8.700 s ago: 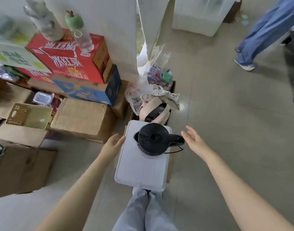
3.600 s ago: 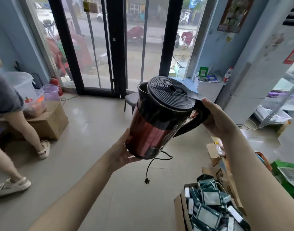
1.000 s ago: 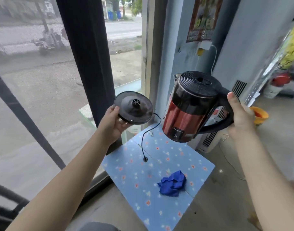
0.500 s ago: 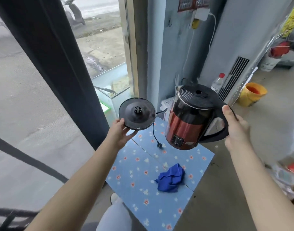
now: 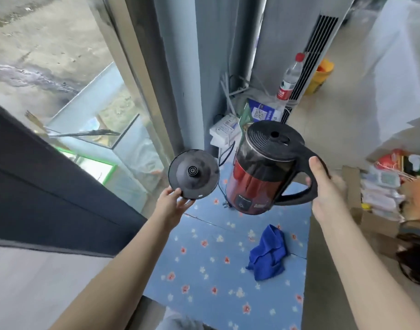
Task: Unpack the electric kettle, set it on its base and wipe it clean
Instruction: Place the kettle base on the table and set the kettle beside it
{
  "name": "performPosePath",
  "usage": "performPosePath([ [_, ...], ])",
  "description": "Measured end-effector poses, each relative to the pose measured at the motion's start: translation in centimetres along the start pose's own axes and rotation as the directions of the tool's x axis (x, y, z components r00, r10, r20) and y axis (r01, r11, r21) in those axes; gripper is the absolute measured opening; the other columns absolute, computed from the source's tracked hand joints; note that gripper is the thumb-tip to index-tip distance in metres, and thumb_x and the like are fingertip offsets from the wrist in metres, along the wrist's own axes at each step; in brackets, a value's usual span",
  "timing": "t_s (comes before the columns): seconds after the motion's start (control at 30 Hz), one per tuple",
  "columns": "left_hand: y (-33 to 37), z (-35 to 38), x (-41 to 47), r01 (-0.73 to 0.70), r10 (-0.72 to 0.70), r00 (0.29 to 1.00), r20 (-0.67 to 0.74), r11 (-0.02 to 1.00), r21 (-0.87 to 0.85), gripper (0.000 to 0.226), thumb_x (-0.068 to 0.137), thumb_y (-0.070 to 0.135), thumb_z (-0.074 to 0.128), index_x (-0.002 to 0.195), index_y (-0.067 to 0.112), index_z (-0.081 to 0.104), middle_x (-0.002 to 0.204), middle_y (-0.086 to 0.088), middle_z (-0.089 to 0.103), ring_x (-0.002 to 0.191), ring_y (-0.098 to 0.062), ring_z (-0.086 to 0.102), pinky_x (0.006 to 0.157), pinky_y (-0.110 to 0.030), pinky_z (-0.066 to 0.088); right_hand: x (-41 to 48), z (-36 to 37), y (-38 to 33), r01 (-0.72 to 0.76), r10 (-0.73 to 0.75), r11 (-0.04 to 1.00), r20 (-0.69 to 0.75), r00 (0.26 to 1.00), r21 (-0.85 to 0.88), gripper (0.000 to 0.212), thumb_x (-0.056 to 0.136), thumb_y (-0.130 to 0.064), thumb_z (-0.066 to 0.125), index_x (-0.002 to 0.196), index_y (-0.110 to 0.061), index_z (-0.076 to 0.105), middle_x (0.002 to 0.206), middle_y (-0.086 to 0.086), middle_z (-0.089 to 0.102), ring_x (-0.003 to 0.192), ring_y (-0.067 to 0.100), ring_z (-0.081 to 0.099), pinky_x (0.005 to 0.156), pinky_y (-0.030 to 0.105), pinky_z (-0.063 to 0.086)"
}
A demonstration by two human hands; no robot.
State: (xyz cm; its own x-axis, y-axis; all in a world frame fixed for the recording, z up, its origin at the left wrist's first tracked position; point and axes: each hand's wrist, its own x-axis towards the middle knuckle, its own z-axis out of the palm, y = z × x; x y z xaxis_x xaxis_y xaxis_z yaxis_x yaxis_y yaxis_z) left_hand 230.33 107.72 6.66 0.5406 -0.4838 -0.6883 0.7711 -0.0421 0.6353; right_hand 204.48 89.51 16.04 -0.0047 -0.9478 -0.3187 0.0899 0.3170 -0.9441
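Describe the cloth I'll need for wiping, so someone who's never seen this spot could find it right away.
Look at the low table with the light blue flowered top, below the red and black kettle held in the right hand. The cloth lies crumpled near the table's right edge. It is the only plain deep blue thing there, darker than the patterned top.

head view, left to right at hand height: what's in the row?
left hand → kettle base → red kettle → right hand → cardboard boxes
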Motion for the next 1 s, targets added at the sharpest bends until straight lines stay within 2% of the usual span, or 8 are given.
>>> performPosePath([
  [0.13,-0.4,-2.4,5.7,0.034,-0.029,0.998,-0.048,0.995,0.099,0.020,0.099,0.006,0.050,0.118,0.001,0.050,0.107,-0.015,0.060,0.086,-0.026,0.065,0.069,-0.034,0.060,1.0,3.2,4.3,-0.020,0.022,0.999,0.058,0.998,-0.043,0.050,0.048,-0.059,0.078,0.079,-0.021,0.069,0.068,-0.013,0.068,0.064,0.005,0.058,0.058,0.017,0.049],
  [0.2,-0.6,-3.0,6.5,0.014,-0.007,0.999,-0.054,0.990,0.140,0.035,0.097,0.005,0.053,0.131,0.005,0.043,0.101,-0.013,0.063,0.080,-0.024,0.066,0.071,-0.028,0.056,1.2,3.6,4.8,-0.012,0.017,0.999,0.101,0.995,-0.051,0.049,0.050,-0.059,0.077,0.079,-0.021,0.068,0.065,-0.013,0.066,0.061,0.003,0.058,0.054,0.018,0.048],
  [0.3,-2.4,-4.5,8.4,0.024,-0.011,0.997,-0.082,0.987,0.160,0.034,0.096,0.002,0.054,0.125,0.013,0.041,0.092,-0.013,0.063,0.077,-0.028,0.066,0.075,-0.031,0.057,2.5,4.5,7.4,-0.011,0.020,0.997,0.121,0.992,-0.071,0.034,0.066,-0.053,0.077,0.077,-0.021,0.070,0.069,-0.012,0.068,0.066,0.007,0.059,0.066,0.024,0.049],
  [0.5,-6.6,-6.6,10.2,0.010,0.013,0.991,-0.133,0.985,0.170,0.022,0.094,0.001,0.055,0.109,0.012,0.044,0.087,-0.017,0.064,0.071,-0.027,0.068,0.065,-0.030,0.061,3.8,3.7,11.7,0.027,0.001,0.993,0.230,0.973,-0.118,0.058,0.038,-0.072,0.081,0.070,-0.024,0.073,0.089,0.000,0.064,0.082,0.015,0.056,0.078,0.031,0.045],
  [0.63,-9.0,-7.7,12.5,0.001,0.029,0.991,-0.129,0.975,0.220,0.024,0.093,0.000,0.056,0.110,0.010,0.042,0.088,-0.018,0.063,0.067,-0.027,0.068,0.064,-0.032,0.061,4.1,2.8,14.0,0.081,-0.040,0.983,0.243,0.969,-0.163,0.070,0.034,-0.077,0.079,0.071,-0.019,0.066,0.075,-0.005,0.061,0.070,0.012,0.053,0.074,0.030,0.043],
  [0.8,-10.8,-9.9,16.5,0.014,0.019,0.995,-0.097,0.946,0.325,0.021,0.092,-0.003,0.053,0.102,0.008,0.038,0.086,-0.018,0.055,0.066,-0.029,0.064,0.060,-0.033,0.060,3.6,2.8,16.6,0.167,-0.145,0.981,0.203,0.968,-0.096,0.062,0.036,-0.072,0.081,0.065,-0.019,0.068,0.061,-0.010,0.063,0.060,0.009,0.052,0.063,0.025,0.044],
  [0.9,-10.5,-11.3,18.8,-0.054,0.088,0.994,-0.058,0.899,0.435,0.023,0.089,-0.002,0.057,0.101,0.008,0.040,0.094,-0.024,0.056,0.066,-0.031,0.066,0.050,-0.030,0.060,3.4,3.5,17.7,0.218,-0.207,0.975,0.195,0.959,-0.036,0.040,0.064,-0.056,0.076,0.072,-0.019,0.061,0.053,-0.014,0.061,0.052,0.004,0.052,0.055,0.019,0.044],
  [1.0,-10.2,-11.6,20.8,-0.173,0.192,0.981,0.012,0.850,0.497,0.014,0.088,-0.004,0.057,0.097,0.001,0.048,0.093,-0.024,0.059,0.064,-0.029,0.065,0.048,-0.025,0.058,3.9,4.0,18.5,0.300,-0.292,0.954,0.242,0.925,0.003,0.040,0.060,-0.054,0.072,0.075,-0.020,0.059,0.051,-0.017,0.059,0.051,0.002,0.051,0.054,0.018,0.042],
])
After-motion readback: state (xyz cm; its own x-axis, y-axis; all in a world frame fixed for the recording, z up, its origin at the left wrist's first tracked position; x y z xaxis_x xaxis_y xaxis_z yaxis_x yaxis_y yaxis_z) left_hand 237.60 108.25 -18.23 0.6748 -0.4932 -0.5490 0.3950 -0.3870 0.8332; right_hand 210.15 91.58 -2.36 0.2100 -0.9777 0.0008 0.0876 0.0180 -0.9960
